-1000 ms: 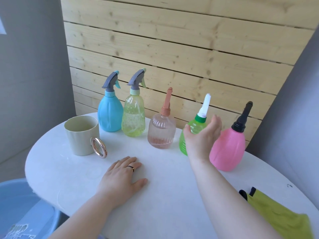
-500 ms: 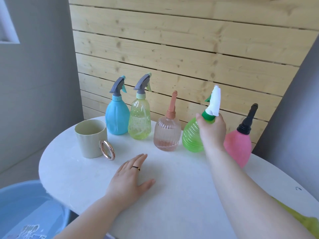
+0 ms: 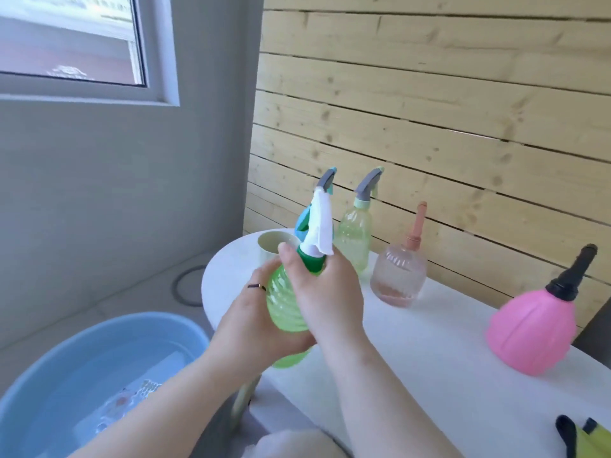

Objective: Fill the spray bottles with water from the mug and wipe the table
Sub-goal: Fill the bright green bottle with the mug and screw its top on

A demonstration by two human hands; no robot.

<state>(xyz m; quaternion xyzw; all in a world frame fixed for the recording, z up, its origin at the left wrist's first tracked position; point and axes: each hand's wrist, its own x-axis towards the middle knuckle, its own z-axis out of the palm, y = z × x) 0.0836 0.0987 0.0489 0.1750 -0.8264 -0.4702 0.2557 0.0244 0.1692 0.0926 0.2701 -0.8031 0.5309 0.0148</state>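
Note:
I hold the green ribbed spray bottle (image 3: pixel 284 299) up in front of me, above the near edge of the white table (image 3: pixel 429 345). My right hand (image 3: pixel 325 289) grips its neck just under the white trigger head (image 3: pixel 320 228). My left hand (image 3: pixel 254 322) cups its body from below. The cream mug (image 3: pixel 272 244) stands behind it, partly hidden. On the table stand a blue bottle (image 3: pixel 302 223), mostly hidden, a yellow-green bottle (image 3: pixel 355 233), a clear pink bottle (image 3: pixel 398 276) and an opaque pink bottle (image 3: pixel 535 325).
A blue basin (image 3: pixel 66 375) holding water sits on the floor at the lower left. A yellow-green cloth with black trim (image 3: pixel 588 441) lies at the table's right front corner. A wooden plank wall backs the table; a grey wall with a window is to the left.
My right hand lifted the green bottle off the table and brought it toward me. My left hand left the tabletop and took hold of its body. My view swung left.

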